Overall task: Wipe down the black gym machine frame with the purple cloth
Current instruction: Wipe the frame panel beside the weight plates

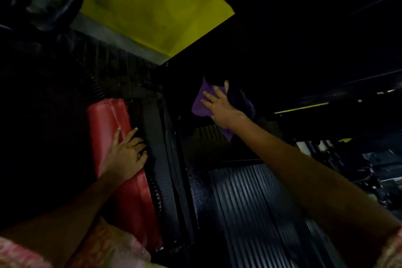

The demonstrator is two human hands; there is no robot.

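Dim light and a yellow wall sit behind the black gym machine frame; the right hand, fingers spread flat, presses the purple cloth against a dark frame panel; the left hand, fingers mostly straight, rests on a red pad beside a ribbed belt. Risks, as I judge them: the cloth's loose lower corner could snag on a frame edge; darkness could hide missed patches; left fingertips lie near a chain-like track and could get pinched.
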